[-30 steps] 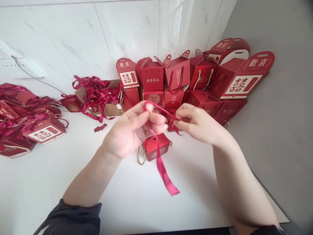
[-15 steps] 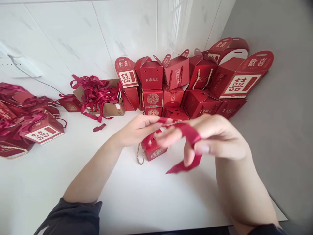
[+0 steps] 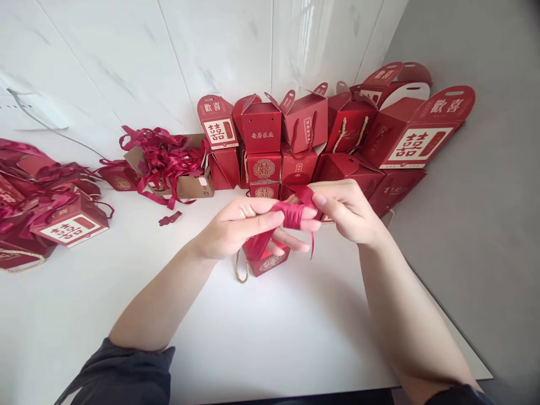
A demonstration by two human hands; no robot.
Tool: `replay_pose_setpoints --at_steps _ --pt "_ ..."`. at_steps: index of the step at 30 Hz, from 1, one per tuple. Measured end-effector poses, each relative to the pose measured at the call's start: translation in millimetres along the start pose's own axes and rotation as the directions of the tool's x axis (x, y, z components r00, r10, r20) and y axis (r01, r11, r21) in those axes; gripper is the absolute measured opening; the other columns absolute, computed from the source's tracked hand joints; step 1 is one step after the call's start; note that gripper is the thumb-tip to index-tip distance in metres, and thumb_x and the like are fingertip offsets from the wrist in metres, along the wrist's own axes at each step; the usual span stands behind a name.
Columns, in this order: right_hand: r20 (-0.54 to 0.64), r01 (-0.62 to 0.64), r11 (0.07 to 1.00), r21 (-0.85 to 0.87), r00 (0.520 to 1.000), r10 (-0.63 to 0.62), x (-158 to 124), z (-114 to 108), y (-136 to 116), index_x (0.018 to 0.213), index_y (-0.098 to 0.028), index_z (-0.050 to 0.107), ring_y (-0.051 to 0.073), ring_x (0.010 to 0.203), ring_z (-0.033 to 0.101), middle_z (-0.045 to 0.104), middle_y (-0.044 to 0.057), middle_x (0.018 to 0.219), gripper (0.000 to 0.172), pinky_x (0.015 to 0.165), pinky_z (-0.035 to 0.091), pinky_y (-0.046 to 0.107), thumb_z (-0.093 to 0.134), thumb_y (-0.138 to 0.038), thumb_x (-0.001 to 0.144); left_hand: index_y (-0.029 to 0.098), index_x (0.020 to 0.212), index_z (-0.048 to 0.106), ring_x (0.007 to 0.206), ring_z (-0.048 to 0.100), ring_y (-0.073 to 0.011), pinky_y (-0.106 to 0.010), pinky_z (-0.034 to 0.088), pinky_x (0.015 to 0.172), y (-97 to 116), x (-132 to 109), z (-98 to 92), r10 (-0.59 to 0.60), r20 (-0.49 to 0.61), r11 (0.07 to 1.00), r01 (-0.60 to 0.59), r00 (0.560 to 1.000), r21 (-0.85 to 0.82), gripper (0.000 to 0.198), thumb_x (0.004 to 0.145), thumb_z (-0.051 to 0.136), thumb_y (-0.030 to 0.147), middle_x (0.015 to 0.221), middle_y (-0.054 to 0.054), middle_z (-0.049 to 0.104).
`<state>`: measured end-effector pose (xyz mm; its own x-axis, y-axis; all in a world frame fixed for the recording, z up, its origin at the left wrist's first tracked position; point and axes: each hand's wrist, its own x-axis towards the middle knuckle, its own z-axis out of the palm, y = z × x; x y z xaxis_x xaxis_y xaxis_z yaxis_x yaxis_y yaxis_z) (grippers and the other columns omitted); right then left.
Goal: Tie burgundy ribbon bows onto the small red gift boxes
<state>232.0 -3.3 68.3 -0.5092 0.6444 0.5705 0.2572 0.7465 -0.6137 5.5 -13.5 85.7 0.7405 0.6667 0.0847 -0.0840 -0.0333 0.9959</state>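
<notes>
A dark red satin ribbon (image 3: pixel 291 215) is wound in several turns around the fingers of my left hand (image 3: pixel 240 228). My right hand (image 3: pixel 346 211) pinches the ribbon's upper part between thumb and fingers, just beside the wound turns. A short end hangs below the fingers. Under my left hand sits a small red gift box (image 3: pixel 270 261) with a twisted rope handle (image 3: pixel 241 267), partly hidden by the hand and ribbon.
Stacked red gift boxes with gold lettering (image 3: pixel 261 126) stand against white marble-look tiles behind my hands. To the left lie a kraft cardboard box (image 3: pixel 194 188), tangled red ribbons (image 3: pixel 164 160), and a pile of red boxes (image 3: pixel 70 225). Grey floor lies beyond the white table's right edge (image 3: pixel 426 309).
The long hanging ribbon is now wound around my left fingers. My right hand has moved from looping it to pinching it close to the turns.
</notes>
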Motion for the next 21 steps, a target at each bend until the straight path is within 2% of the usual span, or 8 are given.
replay_pose_setpoints --at_steps 2,4,7,9,11,14,17,21 --pt "0.090 -0.024 1.000 -0.002 0.996 0.024 1 2 0 0.072 -0.016 0.065 0.014 0.061 0.060 0.067 0.003 0.069 0.037 0.056 0.044 0.025 0.048 -0.036 0.097 0.022 0.130 0.060 0.058 0.072 -0.0147 -0.020 0.051 0.045 1 -2 -4.2 0.098 -0.075 0.995 -0.097 0.992 0.025 0.040 0.094 0.053 0.038 0.125 -0.013 0.066" --pt "0.251 -0.068 0.997 -0.034 0.965 0.074 3 8 -5 0.074 -0.015 0.068 0.012 0.056 0.058 0.068 0.002 0.067 0.031 0.055 0.043 0.024 0.054 -0.034 0.095 0.026 0.133 0.057 0.046 0.065 -0.0096 -0.020 0.046 0.038 -1 1 -9.5 0.189 -0.187 0.978 -0.169 0.964 0.119 0.041 0.095 0.051 0.039 0.131 -0.011 0.063" --pt "0.453 -0.116 0.992 -0.046 0.883 0.124 6 16 -18 0.072 -0.016 0.070 0.011 0.055 0.061 0.072 0.002 0.067 0.035 0.057 0.045 0.024 0.051 -0.032 0.097 0.024 0.127 0.062 0.064 0.070 -0.0133 -0.023 0.054 0.054 -7 10 -15.2 0.266 -0.275 0.933 -0.175 0.924 0.315 0.038 0.094 0.051 0.039 0.130 -0.010 0.064" --pt "0.477 -0.108 0.994 0.030 0.875 0.081 5 16 -26 0.075 -0.016 0.072 0.012 0.060 0.066 0.074 0.002 0.070 0.035 0.062 0.049 0.024 0.050 -0.030 0.098 0.020 0.120 0.067 0.086 0.071 -0.0184 -0.027 0.057 0.075 -12 16 -14.2 0.275 -0.225 0.893 -0.161 0.935 0.420 0.035 0.094 0.053 0.038 0.124 -0.009 0.068" --pt "0.388 -0.081 0.983 0.165 0.922 0.011 2 11 -32 0.078 -0.017 0.074 0.014 0.068 0.069 0.075 0.003 0.075 0.033 0.067 0.052 0.025 0.051 -0.031 0.097 0.018 0.115 0.068 0.094 0.069 -0.0198 -0.029 0.054 0.082 -14 18 -8.4 0.233 -0.138 0.863 -0.139 0.963 0.486 0.034 0.094 0.051 0.038 0.114 -0.009 0.071" --pt "0.099 -0.054 0.945 0.322 0.995 0.023 -5 0 -35 0.080 -0.018 0.075 0.016 0.074 0.070 0.075 0.005 0.082 0.035 0.067 0.055 0.028 0.051 -0.036 0.097 0.017 0.102 0.070 0.086 0.068 -0.0180 -0.027 0.052 0.076 -11 12 5.9 0.168 -0.103 0.817 -0.080 0.980 0.571 0.031 0.096 0.047 0.037 0.096 -0.005 0.073" --pt "-0.074 -0.113 0.961 0.254 0.988 0.135 -8 -4 -33 0.085 -0.021 0.076 0.016 0.071 0.068 0.074 0.004 0.079 0.031 0.063 0.055 0.027 0.052 -0.039 0.096 0.017 0.081 0.068 0.078 0.066 -0.0171 -0.027 0.051 0.073 -6 4 17.7 0.154 -0.165 0.758 -0.009 0.974 0.652 0.035 0.097 0.044 0.037 0.080 -0.003 0.071" --pt "-0.100 -0.119 0.989 0.090 0.987 0.128 -5 5 -27 0.088 -0.022 0.074 0.018 0.078 0.069 0.071 0.003 0.079 0.033 0.064 0.053 0.027 0.050 -0.042 0.097 0.017 0.084 0.071 0.083 0.069 -0.0182 -0.027 0.053 0.075 -6 3 19.9 0.171 -0.209 0.760 0.007 0.963 0.650 0.030 0.094 0.050 0.035 0.085 -0.003 0.074"
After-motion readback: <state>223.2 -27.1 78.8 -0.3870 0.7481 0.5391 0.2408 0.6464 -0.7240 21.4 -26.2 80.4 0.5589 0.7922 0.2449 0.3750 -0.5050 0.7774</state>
